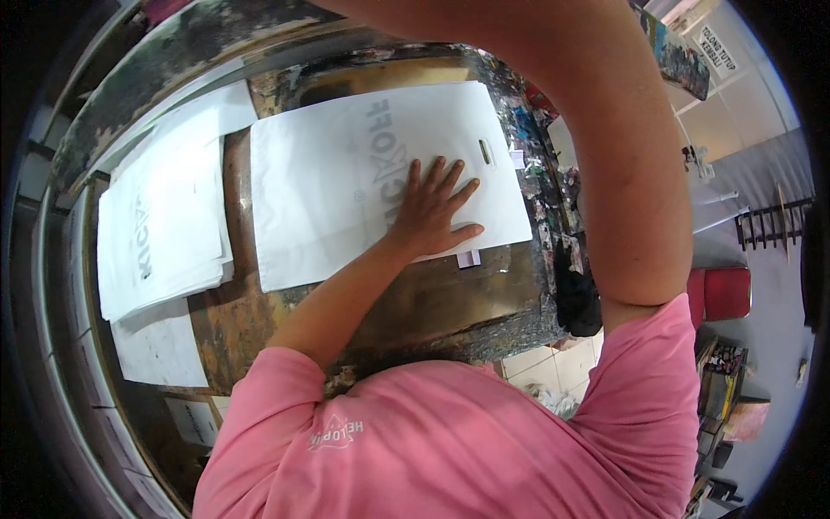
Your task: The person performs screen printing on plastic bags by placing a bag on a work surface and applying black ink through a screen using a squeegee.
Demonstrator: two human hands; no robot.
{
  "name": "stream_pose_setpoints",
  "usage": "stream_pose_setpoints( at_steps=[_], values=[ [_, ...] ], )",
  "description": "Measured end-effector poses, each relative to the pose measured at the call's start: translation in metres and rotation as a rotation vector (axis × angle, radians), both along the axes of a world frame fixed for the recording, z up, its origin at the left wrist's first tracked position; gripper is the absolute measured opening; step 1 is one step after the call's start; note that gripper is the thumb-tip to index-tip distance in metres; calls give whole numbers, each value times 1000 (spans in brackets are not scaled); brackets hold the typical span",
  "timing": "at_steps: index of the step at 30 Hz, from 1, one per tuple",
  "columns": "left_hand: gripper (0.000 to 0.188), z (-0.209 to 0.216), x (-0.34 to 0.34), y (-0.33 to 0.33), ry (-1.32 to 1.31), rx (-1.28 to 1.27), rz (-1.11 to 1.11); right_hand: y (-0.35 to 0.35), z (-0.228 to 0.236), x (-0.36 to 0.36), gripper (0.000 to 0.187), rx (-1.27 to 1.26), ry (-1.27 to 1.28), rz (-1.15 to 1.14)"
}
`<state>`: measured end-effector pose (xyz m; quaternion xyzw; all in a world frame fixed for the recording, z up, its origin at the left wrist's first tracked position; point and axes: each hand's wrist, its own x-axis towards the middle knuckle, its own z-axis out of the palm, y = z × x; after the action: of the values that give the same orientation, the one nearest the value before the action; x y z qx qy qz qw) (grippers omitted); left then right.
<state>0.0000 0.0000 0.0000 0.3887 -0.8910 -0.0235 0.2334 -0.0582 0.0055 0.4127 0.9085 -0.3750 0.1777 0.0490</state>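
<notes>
In the head view, a flat, slotted white bag with grey lettering point(311, 186) lies on the paint-stained brown worktop point(415, 307), just right of a loose stack of white printed pieces point(164, 225). The bare left hand point(434, 206) rests palm-down on the bag — grip spread, fingers apart, clamped on nothing. The right hand is out of frame; its grip I cannot tell. A sideways push could skew or crease the bag — any wet paint might smear it.
</notes>
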Motion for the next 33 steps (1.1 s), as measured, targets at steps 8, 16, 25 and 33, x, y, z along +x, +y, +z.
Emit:
stream_pose_setpoints(
  at_steps=[8, 16, 25, 33],
  values=[
    [77, 53, 25, 47, 455, 57, 38, 13, -39, 34, 39, -257, -216, -119],
    [119, 211, 181, 207, 2154, 846, -338, 62, -148, -3, 48, -190, -78, -28],
    [123, 53, 185, 241, 2026, 1307, 519, 133, -309, -5, 41, 419, -13, -30],
    [117, 26, 183, 257, 2010, 1223, 570, 5, -338, 16, 41, 244, -23, -17]
  ],
)
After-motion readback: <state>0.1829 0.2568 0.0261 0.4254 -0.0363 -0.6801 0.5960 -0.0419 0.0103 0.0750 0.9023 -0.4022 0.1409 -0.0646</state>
